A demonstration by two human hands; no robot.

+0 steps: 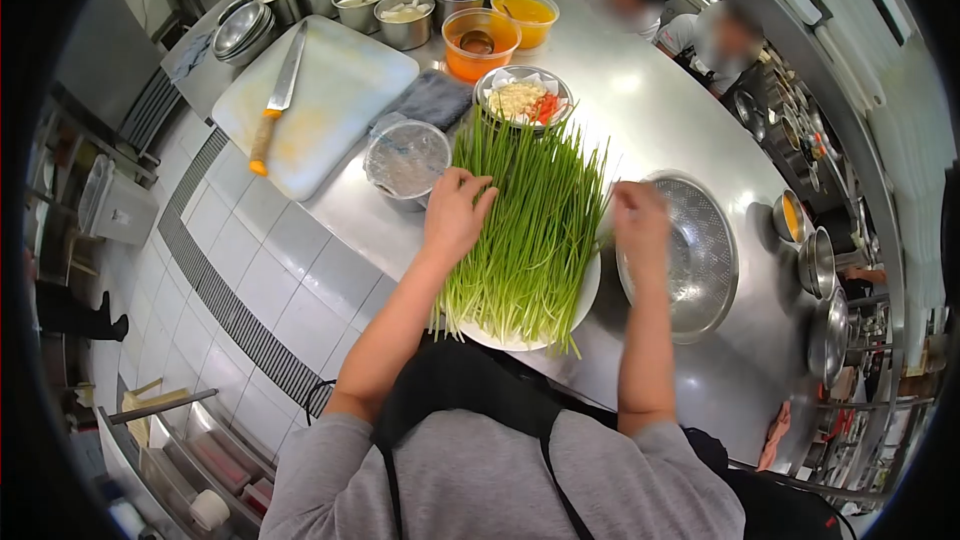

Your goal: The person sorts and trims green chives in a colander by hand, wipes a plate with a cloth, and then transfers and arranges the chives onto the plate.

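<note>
A thick pile of long green chives lies on a white plate right in front of me, pale ends toward my body. My left hand is at the pile's left side, fingers curved and apart, with the fingertips against the stalks. On the other side, my right hand hovers between the chives and a perforated metal colander. Motion smears its fingers, so whether they hold a stalk is unclear. A plastic-covered container stands just beyond my left hand.
A knife with a yellow-orange handle lies on a white cutting board. Tubs of orange liquid and yellow liquid stand behind a bowl of chopped ingredients. Metal bowls line the right edge; two people are across the table.
</note>
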